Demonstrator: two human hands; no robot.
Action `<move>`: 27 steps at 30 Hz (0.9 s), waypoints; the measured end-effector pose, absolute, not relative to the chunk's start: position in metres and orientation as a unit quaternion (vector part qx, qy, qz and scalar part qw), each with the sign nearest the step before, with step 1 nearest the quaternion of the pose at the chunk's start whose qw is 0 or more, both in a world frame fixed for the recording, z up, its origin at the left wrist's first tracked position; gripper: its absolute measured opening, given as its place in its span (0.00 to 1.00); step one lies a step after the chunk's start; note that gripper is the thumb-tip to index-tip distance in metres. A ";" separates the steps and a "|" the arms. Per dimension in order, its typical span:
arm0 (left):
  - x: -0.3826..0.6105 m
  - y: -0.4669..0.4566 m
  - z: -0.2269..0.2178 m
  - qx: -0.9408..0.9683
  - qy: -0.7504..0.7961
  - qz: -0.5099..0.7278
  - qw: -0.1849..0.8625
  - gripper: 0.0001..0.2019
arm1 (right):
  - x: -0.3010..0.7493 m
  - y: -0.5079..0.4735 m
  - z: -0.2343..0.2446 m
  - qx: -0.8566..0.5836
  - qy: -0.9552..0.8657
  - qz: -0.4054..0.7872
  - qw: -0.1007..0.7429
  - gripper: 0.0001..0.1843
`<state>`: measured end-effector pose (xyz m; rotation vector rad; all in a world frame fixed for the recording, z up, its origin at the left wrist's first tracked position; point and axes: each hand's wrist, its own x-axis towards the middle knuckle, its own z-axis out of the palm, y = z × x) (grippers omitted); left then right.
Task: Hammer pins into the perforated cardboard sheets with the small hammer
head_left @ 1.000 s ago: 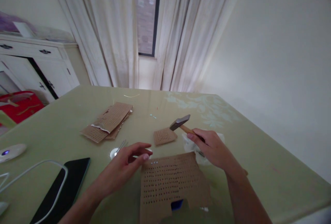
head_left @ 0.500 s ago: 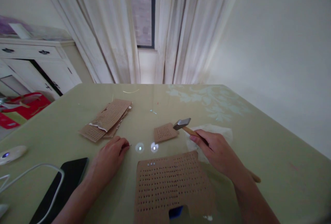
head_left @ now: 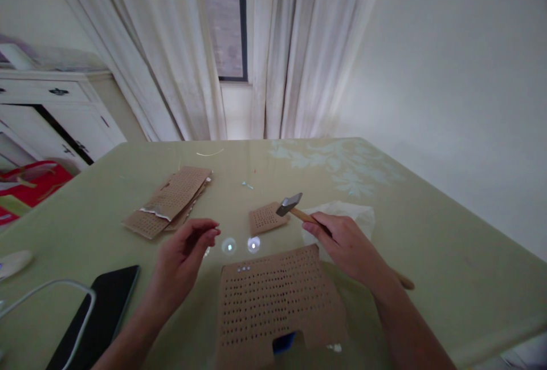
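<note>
Head view: your right hand [head_left: 342,243] grips the wooden handle of a hammer [head_left: 289,204], fingers wrapped round it and thumb laid along the top; the metal head points away from you, ahead and to the left of that hand, and the handle's butt shows past the far side of your wrist. The hammer head overlaps the right corner of a small perforated cardboard piece [head_left: 265,219] in this view; contact between the two cannot be told. Your left hand [head_left: 182,256] is half curled, thumb and index tips drawn close together; whether they pinch anything is too small to tell. Between your hands, on the near side, lies a larger perforated cardboard sheet [head_left: 276,296], marked by rows of dark holes and a notch in its near edge, with something blue [head_left: 282,342] showing through. Three small pale dots [head_left: 244,268] sit at its far left corner, to the right of and nearer than your left fingertips. Beyond your left hand rests a stack of perforated cardboard [head_left: 173,199], one edge torn. Left of your left forearm: a dark flat device [head_left: 100,307], crossed by a white cable [head_left: 83,289]. Just beyond your right hand, a crumpled translucent sheet [head_left: 359,216] lies on the table [head_left: 427,239].
</note>
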<state>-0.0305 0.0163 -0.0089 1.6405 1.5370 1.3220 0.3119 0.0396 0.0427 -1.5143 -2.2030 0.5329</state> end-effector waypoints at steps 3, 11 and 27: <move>-0.017 0.003 0.005 0.566 0.526 0.554 0.312 0.13 | 0.310 0.039 0.044 -0.542 -0.792 0.192 0.205 0.20; 0.010 -0.014 0.012 0.681 0.475 0.480 0.283 0.07 | 0.308 0.039 0.045 -0.540 -0.799 0.180 0.192 0.22; 0.013 -0.014 0.003 0.709 0.494 0.427 0.264 0.07 | 0.310 0.038 0.039 -0.540 -0.800 0.177 0.190 0.19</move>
